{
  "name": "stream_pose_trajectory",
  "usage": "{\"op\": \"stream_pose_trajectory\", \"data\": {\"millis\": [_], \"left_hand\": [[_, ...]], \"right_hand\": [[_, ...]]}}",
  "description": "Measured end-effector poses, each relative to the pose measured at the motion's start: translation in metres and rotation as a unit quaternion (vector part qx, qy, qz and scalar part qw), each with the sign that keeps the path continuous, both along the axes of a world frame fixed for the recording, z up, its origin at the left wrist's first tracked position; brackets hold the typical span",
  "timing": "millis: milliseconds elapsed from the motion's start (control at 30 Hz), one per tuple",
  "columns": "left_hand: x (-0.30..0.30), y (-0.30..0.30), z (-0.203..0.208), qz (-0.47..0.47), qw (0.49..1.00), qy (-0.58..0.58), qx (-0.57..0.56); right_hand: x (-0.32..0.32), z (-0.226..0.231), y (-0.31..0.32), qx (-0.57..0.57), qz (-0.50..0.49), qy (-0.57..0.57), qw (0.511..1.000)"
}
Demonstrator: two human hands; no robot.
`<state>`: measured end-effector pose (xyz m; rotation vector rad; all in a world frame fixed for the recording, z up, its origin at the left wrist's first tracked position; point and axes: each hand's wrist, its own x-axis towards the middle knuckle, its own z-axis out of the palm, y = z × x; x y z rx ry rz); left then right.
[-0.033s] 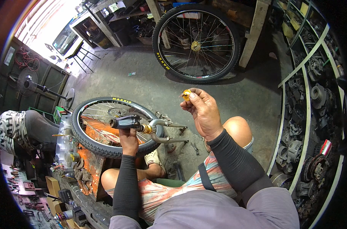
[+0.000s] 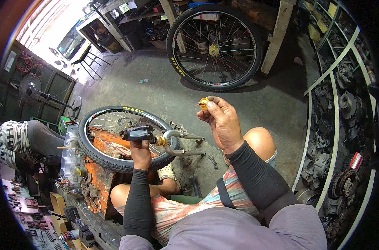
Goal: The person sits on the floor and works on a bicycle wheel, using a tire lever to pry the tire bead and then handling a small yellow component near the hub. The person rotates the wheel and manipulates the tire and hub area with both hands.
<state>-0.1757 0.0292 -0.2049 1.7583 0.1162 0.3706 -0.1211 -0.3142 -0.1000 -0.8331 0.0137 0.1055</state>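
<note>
My right hand (image 2: 223,125) is raised at the centre right, thumb and fingers pinching a small gold-coloured round cap or ring (image 2: 203,103); its exact kind is unclear. At the centre left, my left hand (image 2: 141,156) grips a black bicycle stem (image 2: 138,133) from below, most of its fingers hidden. A gold headset ring (image 2: 159,141) sits between the stem and the crown of a grey bicycle fork (image 2: 185,153), whose legs point right. Behind and beneath my left hand, a bicycle wheel (image 2: 84,139) lies tilted over an orange, paint-worn box (image 2: 98,183).
Another bicycle wheel (image 2: 171,46) stands upright against a bench post. Metal shelves (image 2: 334,108) full of used engine parts line the right side. Clear plastic containers (image 2: 68,156) stand left of the box. A person in dark trousers (image 2: 43,139) is at far left, near a fan (image 2: 31,89).
</note>
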Motion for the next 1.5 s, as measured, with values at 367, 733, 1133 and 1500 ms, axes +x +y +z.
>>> {"op": "stream_pose_trajectory", "data": {"millis": [367,733,1133,1500], "left_hand": [[0.009,-0.006,0.005,-0.005,1.000,-0.008,-0.016],[0.010,-0.009,0.005,-0.012,0.999,-0.036,0.006],[0.011,-0.002,-0.003,-0.010,1.000,-0.016,-0.012],[0.009,-0.006,0.003,-0.011,1.000,-0.018,0.006]], "right_hand": [[0.006,0.003,0.000,-0.014,-0.001,-0.003,1.000],[0.005,0.000,0.000,-0.012,0.005,-0.001,1.000],[0.005,0.003,0.001,-0.021,0.006,-0.001,1.000],[0.004,0.003,0.002,-0.024,0.007,0.002,1.000]]}}
